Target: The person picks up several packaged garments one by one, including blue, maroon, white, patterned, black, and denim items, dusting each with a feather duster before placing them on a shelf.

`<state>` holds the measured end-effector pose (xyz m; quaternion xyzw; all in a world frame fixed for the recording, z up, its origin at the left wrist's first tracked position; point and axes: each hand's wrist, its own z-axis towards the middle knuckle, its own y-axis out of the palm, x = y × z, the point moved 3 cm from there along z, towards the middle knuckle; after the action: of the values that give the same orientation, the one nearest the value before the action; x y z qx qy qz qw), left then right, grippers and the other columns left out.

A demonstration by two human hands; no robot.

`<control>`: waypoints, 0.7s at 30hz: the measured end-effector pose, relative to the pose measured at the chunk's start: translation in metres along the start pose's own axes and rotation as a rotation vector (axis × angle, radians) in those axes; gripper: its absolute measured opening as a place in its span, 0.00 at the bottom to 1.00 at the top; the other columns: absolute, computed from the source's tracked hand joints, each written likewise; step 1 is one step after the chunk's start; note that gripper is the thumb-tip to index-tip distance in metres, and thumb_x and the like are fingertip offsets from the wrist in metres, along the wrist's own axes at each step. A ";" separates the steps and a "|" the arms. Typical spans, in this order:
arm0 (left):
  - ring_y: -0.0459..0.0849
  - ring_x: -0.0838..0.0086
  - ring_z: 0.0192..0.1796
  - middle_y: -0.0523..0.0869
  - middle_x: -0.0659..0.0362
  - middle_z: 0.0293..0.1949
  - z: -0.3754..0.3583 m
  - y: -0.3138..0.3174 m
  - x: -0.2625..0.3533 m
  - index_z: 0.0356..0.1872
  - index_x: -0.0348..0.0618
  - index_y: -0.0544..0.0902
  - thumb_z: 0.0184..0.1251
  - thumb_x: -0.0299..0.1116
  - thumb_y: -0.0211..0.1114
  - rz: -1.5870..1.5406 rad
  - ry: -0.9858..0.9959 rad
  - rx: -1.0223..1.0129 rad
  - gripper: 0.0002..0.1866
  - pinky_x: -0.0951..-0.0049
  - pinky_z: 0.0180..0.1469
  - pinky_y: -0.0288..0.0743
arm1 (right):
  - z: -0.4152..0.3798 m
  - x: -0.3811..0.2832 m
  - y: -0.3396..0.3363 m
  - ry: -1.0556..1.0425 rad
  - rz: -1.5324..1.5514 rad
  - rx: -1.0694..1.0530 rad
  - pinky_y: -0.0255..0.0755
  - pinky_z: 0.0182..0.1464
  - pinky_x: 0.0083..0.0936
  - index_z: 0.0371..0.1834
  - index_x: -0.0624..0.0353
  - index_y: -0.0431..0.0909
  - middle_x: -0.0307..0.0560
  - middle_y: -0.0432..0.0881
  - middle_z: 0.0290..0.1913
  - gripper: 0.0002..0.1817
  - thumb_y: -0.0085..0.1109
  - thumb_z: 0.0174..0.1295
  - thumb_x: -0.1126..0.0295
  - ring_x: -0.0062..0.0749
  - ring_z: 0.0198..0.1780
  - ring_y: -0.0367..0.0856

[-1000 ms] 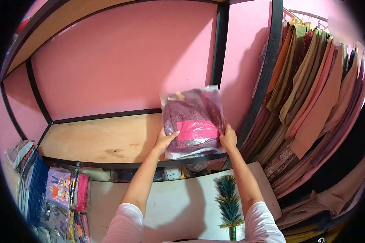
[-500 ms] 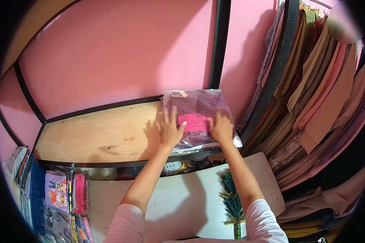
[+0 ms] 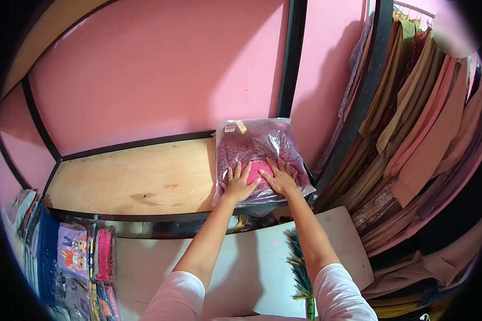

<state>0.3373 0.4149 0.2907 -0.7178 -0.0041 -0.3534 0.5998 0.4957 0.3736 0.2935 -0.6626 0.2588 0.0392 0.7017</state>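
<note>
A clear plastic package of folded purple patterned cloth (image 3: 254, 142) lies flat at the right end of the wooden shelf (image 3: 134, 182). Across its front part runs a bright pink band (image 3: 258, 170), partly covered by my hands. My left hand (image 3: 240, 183) rests on the package with fingers spread, left of the band's middle. Just to the right, my right hand (image 3: 279, 177) presses down on the same package, its fingers also stretched out. Both thumbs point inward over the pink band and are close together. Neither hand grips anything.
Hanging garments (image 3: 412, 134) crowd the right side behind a black post (image 3: 367, 96). Below the shelf is a white tabletop (image 3: 166, 267) with a feathery green decoration (image 3: 300, 262). Packed clothes (image 3: 74, 251) and a blue basket (image 3: 49, 257) stand at lower left.
Both hands have moved closer together and now lie flat on the package's front part. More of its back part shows, and the pink band is more covered.
</note>
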 end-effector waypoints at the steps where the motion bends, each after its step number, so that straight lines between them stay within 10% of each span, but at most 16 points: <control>1: 0.37 0.51 0.69 0.40 0.56 0.69 -0.007 -0.001 -0.003 0.66 0.67 0.43 0.55 0.66 0.43 0.007 0.036 0.030 0.39 0.34 0.60 0.35 | -0.002 0.005 0.000 -0.033 0.029 0.048 0.29 0.64 0.57 0.67 0.35 0.48 0.50 0.41 0.70 0.41 0.31 0.50 0.30 0.52 0.70 0.36; 12: 0.48 0.56 0.68 0.53 0.48 0.66 -0.176 -0.031 -0.091 0.66 0.45 0.49 0.62 0.56 0.43 0.267 0.133 0.253 0.36 0.44 0.64 0.38 | -0.126 0.026 0.022 -0.186 -0.158 0.624 0.40 0.66 0.43 0.64 0.68 0.46 0.70 0.48 0.64 0.39 0.42 0.59 0.48 0.58 0.67 0.44; 16: 0.57 0.54 0.65 0.61 0.48 0.62 -0.278 -0.038 -0.143 0.59 0.43 0.65 0.58 0.45 0.55 0.077 0.084 0.395 0.28 0.51 0.62 0.50 | -0.201 0.014 0.060 -0.288 -0.003 0.525 0.42 0.64 0.48 0.64 0.62 0.51 0.62 0.51 0.64 0.34 0.49 0.57 0.56 0.59 0.66 0.46; 21: 0.79 0.60 0.44 0.81 0.50 0.40 -0.423 -0.035 -0.216 0.39 0.40 0.79 0.53 0.33 0.60 -0.053 -0.207 0.418 0.12 0.68 0.46 0.72 | -0.281 0.028 0.126 -0.300 0.184 0.090 0.71 0.40 0.35 0.35 0.62 0.78 0.56 0.79 0.35 0.11 0.56 0.49 0.70 0.46 0.35 0.78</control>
<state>-0.0519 0.1497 0.2232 -0.6098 -0.1577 -0.2853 0.7224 0.3823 0.1135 0.1705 -0.5908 0.2123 0.1902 0.7548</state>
